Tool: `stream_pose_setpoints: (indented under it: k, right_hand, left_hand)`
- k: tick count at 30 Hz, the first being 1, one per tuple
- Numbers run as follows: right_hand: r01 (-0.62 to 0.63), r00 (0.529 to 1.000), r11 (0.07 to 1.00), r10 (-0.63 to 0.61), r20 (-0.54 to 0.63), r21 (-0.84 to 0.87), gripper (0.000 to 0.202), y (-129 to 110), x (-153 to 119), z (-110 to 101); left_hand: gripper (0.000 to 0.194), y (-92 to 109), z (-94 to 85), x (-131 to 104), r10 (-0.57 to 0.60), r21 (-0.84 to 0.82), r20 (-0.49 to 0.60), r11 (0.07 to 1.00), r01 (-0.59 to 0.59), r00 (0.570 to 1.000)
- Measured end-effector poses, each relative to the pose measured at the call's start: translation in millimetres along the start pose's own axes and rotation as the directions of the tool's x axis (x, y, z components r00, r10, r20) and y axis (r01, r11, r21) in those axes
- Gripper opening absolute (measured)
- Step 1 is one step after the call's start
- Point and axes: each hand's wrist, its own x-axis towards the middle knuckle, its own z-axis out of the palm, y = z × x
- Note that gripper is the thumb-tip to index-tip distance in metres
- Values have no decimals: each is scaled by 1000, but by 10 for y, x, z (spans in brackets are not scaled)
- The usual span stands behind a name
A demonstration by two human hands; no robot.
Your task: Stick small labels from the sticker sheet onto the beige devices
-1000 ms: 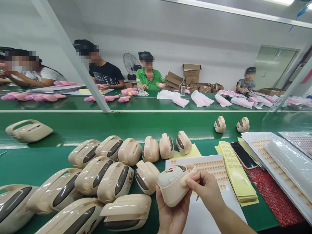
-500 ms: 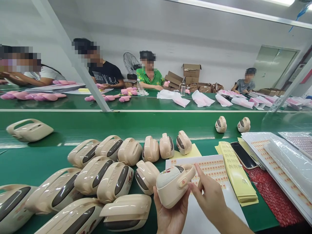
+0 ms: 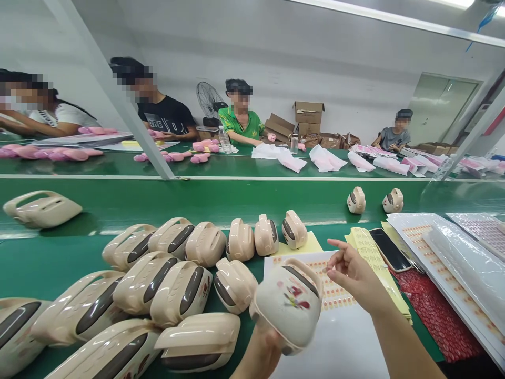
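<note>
My left hand [image 3: 265, 345] grips a cream speaker-like device [image 3: 290, 305] from below, its white front with a red and green print turned toward me and its handle at the top. My right hand [image 3: 353, 271] hovers just right of it, over a sheet of small orange stickers [image 3: 337, 302]; its index finger reaches out and nothing shows in the fingers. Several similar cream devices [image 3: 181, 292] stand in rows to the left of my left hand.
Yellow sticker strips [image 3: 369, 252], a black phone [image 3: 390, 249], red bubble wrap [image 3: 434, 310] and white sheets [image 3: 479, 295] lie to the right. Beyond a green belt [image 3: 252, 197], several people sit at another table with pink items. A slanted metal post [image 3: 114, 95] rises at the left.
The held device has turned so its printed front shows. My right hand has moved off the device, up and to the right. The view has shifted slightly.
</note>
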Motion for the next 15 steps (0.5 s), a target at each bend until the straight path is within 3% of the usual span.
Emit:
stream_pose_setpoints:
  k: [2, 5, 7, 9, 15]
  right_hand:
    - [-26, 993, 999, 23, 117, 30, 45, -125, -4, 6]
    - [-99, 950, 995, 88, 299, 23, 39, -275, -25, 90]
    - [-127, 926, 992, 127, 356, -22, 38, -319, -42, 153]
    - [-151, 911, 986, 165, 378, -69, 39, -321, -57, 199]
    - [-101, 901, 969, 184, 392, -224, 38, -295, -96, 196]
  left_hand:
    - [105, 58, -54, -1, 87, 385, 42, 918, -96, 995]
    - [107, 239, 3, 31, 168, 735, 267, 602, -313, 949]
    - [102, 350, 90, 57, 175, 795, 378, 442, -416, 909]
    - [98, 415, 161, 77, 183, 811, 433, 350, -470, 883]
    - [95, 421, 171, 86, 155, 825, 502, 210, -525, 851]
